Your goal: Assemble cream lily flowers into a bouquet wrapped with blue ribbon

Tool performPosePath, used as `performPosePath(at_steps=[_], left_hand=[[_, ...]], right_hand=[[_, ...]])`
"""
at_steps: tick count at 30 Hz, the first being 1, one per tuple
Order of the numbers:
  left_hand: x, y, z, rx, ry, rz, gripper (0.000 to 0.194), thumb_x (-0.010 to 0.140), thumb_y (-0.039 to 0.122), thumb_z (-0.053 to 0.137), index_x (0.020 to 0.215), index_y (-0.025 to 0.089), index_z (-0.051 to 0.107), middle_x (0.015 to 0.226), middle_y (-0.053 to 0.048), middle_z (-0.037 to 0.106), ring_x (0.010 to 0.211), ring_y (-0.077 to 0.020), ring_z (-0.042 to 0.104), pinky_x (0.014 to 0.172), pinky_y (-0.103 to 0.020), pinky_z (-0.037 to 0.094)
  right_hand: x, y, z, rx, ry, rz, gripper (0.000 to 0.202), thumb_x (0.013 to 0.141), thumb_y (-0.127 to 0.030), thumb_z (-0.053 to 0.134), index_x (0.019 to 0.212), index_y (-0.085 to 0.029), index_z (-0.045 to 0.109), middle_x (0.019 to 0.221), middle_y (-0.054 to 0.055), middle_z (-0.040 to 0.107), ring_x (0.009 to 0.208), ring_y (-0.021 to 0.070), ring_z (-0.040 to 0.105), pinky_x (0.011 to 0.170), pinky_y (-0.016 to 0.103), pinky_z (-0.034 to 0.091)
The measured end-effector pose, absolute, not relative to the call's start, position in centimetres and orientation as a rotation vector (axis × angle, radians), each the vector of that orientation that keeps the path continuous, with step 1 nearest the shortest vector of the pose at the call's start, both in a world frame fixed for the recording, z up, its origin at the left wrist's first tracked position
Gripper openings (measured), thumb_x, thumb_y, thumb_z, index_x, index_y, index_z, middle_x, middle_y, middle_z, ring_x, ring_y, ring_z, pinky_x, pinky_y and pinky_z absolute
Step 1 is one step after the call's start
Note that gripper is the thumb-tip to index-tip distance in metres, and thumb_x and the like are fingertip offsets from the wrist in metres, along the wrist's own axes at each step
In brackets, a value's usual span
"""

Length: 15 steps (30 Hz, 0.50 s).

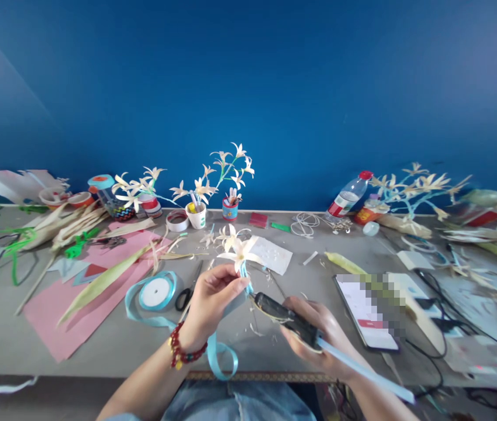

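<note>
Between the thumb and fingers of my left hand (220, 295) is the ribbon-wrapped stem of a cream-coloured handmade flower (240, 255). My right hand (318, 330) grips a black hot glue gun (290, 318), with a long pale glue stick (365, 369) sticking out of its back end. The gun's nozzle points left and meets or nearly meets the stem just below my left fingertips; whether they touch I cannot tell. Light blue ribbon (222, 362) curls below my left hand. A spool of the same ribbon (157, 292) lies to the left, near black scissors (183, 299).
Pink paper sheets (62, 313) and a corn husk (103, 286) cover the left side. At the back stand finished flower sprays (231, 166), a white cup (196, 216) and a plastic bottle (349, 196). A phone (365, 316) and black cables (435, 351) lie on the right.
</note>
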<state>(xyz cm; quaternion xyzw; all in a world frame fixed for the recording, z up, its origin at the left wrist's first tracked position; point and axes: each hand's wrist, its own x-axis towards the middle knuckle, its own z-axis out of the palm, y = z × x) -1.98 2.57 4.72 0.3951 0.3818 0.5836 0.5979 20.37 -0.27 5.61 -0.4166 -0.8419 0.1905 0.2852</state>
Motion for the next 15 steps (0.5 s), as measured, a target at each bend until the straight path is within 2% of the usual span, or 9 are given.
performPosePath(at_steps=[4, 7, 10, 15], left_hand=[[-2.2, 2.6, 4.8, 0.911, 0.888, 1.369, 0.018, 0.071, 0.029, 0.085, 0.076, 0.016, 0.073, 0.071, -0.002, 0.072, 0.064, -0.0125, 0.062, 0.063, -0.023, 0.047], [-2.5, 2.6, 4.9, 0.907, 0.896, 1.388, 0.017, 0.07, 0.028, 0.085, 0.074, 0.016, 0.073, 0.071, -0.003, 0.072, 0.064, -0.0126, 0.061, 0.063, -0.023, 0.047], [-2.7, 2.6, 4.9, 0.884, 0.912, 1.397, 0.017, 0.069, 0.026, 0.085, 0.072, 0.016, 0.072, 0.071, -0.003, 0.072, 0.065, -0.0126, 0.061, 0.064, -0.023, 0.048], [-2.8, 2.6, 4.7, 0.847, 0.89, 1.393, 0.015, 0.069, 0.023, 0.086, 0.074, 0.016, 0.073, 0.073, -0.002, 0.073, 0.067, -0.0116, 0.063, 0.066, -0.021, 0.048]], right_hand=[[21.5, 0.0, 4.9, -1.156, -2.269, 0.491, 0.007, 0.088, -0.024, 0.05, 0.081, -0.023, 0.051, 0.059, -0.001, 0.057, 0.048, 0.0154, 0.054, 0.048, 0.024, 0.037], [23.2, 1.1, 3.1, -1.337, -2.294, 0.286, 0.009, 0.091, -0.03, 0.049, 0.088, -0.022, 0.052, 0.06, 0.0, 0.06, 0.047, 0.0175, 0.057, 0.047, 0.026, 0.034], [24.6, 2.8, 0.8, -1.617, -2.32, 0.093, 0.01, 0.091, -0.029, 0.05, 0.096, -0.021, 0.053, 0.075, 0.005, 0.069, 0.054, 0.0209, 0.065, 0.049, 0.027, 0.033], [24.8, 5.3, -1.5, -1.868, -2.414, 0.079, 0.014, 0.087, -0.022, 0.051, 0.101, -0.019, 0.053, 0.095, 0.009, 0.071, 0.072, 0.024, 0.069, 0.054, 0.028, 0.032]])
